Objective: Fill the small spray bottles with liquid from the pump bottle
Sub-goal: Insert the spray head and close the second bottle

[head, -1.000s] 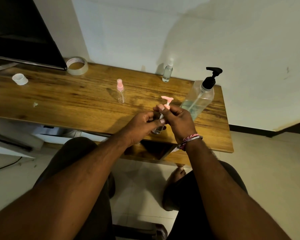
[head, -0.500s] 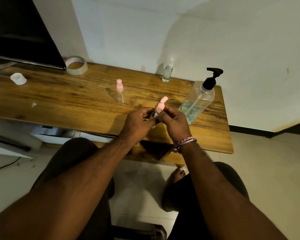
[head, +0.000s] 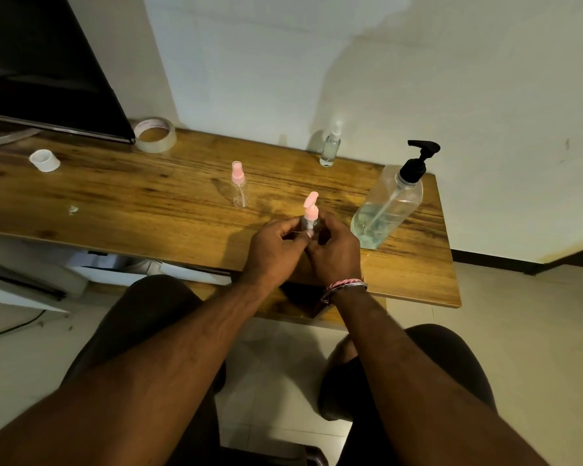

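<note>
wooden table (head: 115,196) | 3 spray bottles, 1 pump bottle (head: 389,203) | left hand (head: 273,250), right hand (head: 334,253) gripping one pink-topped bottle (head: 309,218)

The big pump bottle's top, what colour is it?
Black, on the pump bottle, seen clearly in the head view.

Both hands meet over the near edge of the wooden surface (head: 115,196), the left hand (head: 276,250) and the right hand (head: 335,252) curled together around a small clear bottle with a pink pump top (head: 310,213), which stands upright out of the grip. Just right of the grip stands the large pump bottle (head: 389,205), black-headed and partly filled with pale liquid. Beyond the grip to the left stands a pink-capped spray bottle (head: 239,186); farther back, near the wall, a white-capped spray bottle (head: 330,146). Far left of the grip lie a tape roll (head: 155,134) and a white cap (head: 44,160), under a dark screen (head: 41,68). A banded bracelet (head: 345,285) circles the right wrist.
</note>
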Demonstrator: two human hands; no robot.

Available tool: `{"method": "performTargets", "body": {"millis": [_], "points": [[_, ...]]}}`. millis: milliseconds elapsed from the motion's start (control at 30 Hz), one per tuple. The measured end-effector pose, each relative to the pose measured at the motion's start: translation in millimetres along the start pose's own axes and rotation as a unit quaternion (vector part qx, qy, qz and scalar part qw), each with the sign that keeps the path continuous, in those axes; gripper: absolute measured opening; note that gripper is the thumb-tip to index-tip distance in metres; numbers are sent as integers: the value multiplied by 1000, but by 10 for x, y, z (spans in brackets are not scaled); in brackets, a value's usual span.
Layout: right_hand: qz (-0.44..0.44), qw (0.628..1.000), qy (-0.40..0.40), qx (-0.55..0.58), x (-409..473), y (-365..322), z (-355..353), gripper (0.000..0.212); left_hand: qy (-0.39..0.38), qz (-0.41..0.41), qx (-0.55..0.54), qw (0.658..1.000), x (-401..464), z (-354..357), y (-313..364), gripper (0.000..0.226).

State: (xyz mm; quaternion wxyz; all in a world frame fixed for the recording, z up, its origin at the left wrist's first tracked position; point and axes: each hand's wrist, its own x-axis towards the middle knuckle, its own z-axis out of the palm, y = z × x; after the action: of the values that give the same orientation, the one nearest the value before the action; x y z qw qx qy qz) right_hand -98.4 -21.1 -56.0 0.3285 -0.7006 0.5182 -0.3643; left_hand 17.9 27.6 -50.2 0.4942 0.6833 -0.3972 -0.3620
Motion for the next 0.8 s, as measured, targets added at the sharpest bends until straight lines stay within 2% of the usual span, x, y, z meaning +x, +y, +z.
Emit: {"method": "performTargets", "body": {"millis": [167, 367, 533, 800], "points": [[29, 1000, 8, 8, 194, 3, 26, 53, 53, 13, 30, 998, 201, 93, 4, 41], [61, 998, 33, 11, 805, 33, 254, 52, 107, 34, 119, 987, 911, 178, 128, 46], [42, 998, 38, 11, 1332, 77, 457, 46, 126, 26, 168, 977, 1440, 193, 52, 53], [-7, 996, 79, 30, 1897, 51, 811, 29, 138, 48, 205, 968, 1993, 250, -110, 46]]}}
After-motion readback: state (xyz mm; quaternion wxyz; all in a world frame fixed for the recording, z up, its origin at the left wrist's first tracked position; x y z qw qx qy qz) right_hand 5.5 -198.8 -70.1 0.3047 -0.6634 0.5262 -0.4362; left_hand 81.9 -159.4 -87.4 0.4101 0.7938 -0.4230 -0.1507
